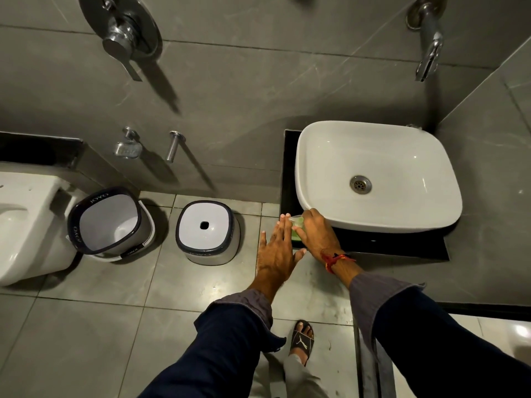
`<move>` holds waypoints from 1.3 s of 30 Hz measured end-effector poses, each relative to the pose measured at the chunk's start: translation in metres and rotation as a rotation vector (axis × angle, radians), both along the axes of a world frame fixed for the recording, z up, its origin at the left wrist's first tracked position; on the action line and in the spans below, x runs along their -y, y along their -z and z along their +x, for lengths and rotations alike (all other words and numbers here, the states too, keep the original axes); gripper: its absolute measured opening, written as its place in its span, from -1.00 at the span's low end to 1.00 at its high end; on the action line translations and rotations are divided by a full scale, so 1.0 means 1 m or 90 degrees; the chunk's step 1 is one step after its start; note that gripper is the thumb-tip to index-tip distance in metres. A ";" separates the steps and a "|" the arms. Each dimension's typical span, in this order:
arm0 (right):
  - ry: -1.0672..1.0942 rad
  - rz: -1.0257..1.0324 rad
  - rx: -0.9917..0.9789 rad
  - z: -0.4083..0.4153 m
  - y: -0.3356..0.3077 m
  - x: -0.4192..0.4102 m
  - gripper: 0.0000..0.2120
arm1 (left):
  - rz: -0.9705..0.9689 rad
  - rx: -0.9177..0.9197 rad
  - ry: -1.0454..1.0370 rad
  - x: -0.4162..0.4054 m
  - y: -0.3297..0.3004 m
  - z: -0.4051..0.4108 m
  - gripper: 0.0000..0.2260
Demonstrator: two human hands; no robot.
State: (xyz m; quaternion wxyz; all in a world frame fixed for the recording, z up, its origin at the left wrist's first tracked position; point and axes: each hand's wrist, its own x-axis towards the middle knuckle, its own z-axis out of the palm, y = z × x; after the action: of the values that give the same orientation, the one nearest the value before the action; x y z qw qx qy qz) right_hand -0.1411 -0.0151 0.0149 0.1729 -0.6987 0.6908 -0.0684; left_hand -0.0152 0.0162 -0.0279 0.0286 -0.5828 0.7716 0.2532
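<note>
My right hand (319, 234) rests on top of a small bottle of green liquid (296, 229) that stands at the front left corner of the black counter (388, 247), its fingers curled over the bottle's pump. My left hand (277, 251) is held flat with straight fingers right beside the bottle, on its left, palm turned toward it. Most of the bottle is hidden between the two hands. The white basin (373, 173) sits on the counter just right of the hands.
A wall tap (429, 47) hangs above the basin. On the tiled floor to the left stand a white bucket with a dark rim (110, 224), a white stool (207, 231) and a toilet (26, 222). My sandalled foot (301, 341) is below the hands.
</note>
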 end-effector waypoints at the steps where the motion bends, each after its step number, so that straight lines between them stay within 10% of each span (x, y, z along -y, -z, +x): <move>1: 0.007 0.004 -0.005 0.001 0.001 -0.001 -0.67 | 0.004 -0.003 0.000 0.000 0.001 0.000 -0.22; 8: 0.074 -0.021 0.130 0.002 -0.009 -0.008 -0.46 | 0.011 0.039 0.023 0.002 0.007 0.000 -0.23; 16: -0.014 -0.031 0.226 0.003 -0.016 -0.013 -0.82 | 0.001 0.035 0.024 0.004 0.005 0.004 -0.24; 26: 0.002 -0.027 0.309 -0.005 -0.016 -0.025 -0.64 | 0.020 0.004 0.001 0.001 0.004 0.004 -0.19; 31: 0.385 0.029 0.479 -0.005 0.013 -0.055 -0.56 | 0.076 -0.263 -0.119 -0.007 0.004 0.004 -0.29; 39: 0.433 0.233 0.750 0.001 0.033 -0.032 -0.48 | 0.067 -0.406 -0.262 0.013 0.001 -0.005 -0.67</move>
State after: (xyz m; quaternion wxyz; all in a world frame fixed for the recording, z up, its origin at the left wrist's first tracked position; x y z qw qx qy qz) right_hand -0.1406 0.0173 -0.0184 0.6021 -0.2502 0.6627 -0.3685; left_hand -0.0206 0.0032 -0.0285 -0.2342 -0.6154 0.5945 0.4615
